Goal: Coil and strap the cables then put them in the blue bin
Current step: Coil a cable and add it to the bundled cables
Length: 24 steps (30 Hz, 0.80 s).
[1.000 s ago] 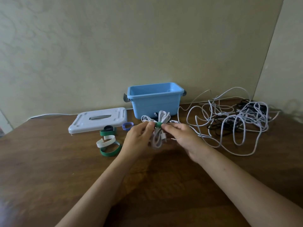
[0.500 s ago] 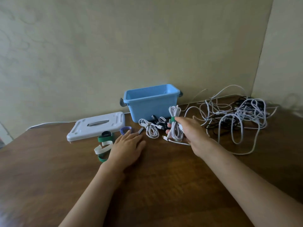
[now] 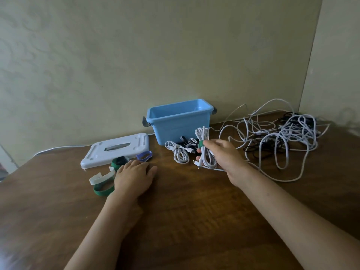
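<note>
Right hand (image 3: 220, 156): grips a coiled white cable bundle (image 3: 206, 152) bound by a green strap (image 3: 200, 143), held upright above the brown wooden table (image 3: 194, 221). Behind the grip: open blue plastic bin (image 3: 175, 125). Just left of it: smaller white coiled cable (image 3: 178, 152) lying flat. To its right: tangled pile of white and black loose cables (image 3: 282, 137). Left hand (image 3: 134, 177): flat on the table, beside loose green, white and purple straps (image 3: 101, 184).

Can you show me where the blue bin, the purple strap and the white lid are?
blue bin (image 3: 176, 128): head view, front wall.
purple strap (image 3: 144, 155): head view, loop's band.
white lid (image 3: 101, 154): head view, top face.
</note>
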{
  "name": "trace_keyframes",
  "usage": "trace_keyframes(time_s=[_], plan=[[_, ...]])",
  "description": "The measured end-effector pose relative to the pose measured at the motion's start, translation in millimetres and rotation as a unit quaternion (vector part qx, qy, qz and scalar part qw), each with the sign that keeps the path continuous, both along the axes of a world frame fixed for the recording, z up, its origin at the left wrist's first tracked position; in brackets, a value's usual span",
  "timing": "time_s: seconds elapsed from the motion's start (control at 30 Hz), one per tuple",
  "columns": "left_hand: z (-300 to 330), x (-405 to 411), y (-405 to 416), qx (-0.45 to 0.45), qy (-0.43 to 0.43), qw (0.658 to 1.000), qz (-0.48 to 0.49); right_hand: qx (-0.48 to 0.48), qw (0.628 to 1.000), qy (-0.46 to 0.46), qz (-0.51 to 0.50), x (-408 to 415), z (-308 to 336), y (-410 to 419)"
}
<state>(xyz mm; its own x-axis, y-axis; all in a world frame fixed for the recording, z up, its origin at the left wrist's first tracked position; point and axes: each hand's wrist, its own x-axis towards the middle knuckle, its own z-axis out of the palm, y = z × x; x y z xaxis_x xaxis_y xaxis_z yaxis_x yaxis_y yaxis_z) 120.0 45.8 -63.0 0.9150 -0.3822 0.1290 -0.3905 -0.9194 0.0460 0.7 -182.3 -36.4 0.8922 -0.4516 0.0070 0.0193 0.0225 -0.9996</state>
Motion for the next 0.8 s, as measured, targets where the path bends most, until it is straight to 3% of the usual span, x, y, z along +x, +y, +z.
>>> trace_keyframes(time_s=[0.17,0.33,0.5,0.8], plan=[[3.3,0.6,8.1,-0.01,0.002,1.0,0.017,-0.008,1.0,0.008,0.011,0.0,-0.5,1.2],[2.1,-0.8,-1.1,-0.094,-0.017,0.995,-0.017,-0.025,0.999,0.012,0.021,0.3,-2.0,3.6],[-7.9,8.4,-2.2,-0.041,0.018,0.998,-0.044,-0.04,0.998,0.013,0.035,-2.1,-1.3,7.2],[-7.3,13.3,14.6,-0.063,0.017,0.998,0.003,-0.07,0.996,0.028,0.05,-3.4,-1.1,12.0]])
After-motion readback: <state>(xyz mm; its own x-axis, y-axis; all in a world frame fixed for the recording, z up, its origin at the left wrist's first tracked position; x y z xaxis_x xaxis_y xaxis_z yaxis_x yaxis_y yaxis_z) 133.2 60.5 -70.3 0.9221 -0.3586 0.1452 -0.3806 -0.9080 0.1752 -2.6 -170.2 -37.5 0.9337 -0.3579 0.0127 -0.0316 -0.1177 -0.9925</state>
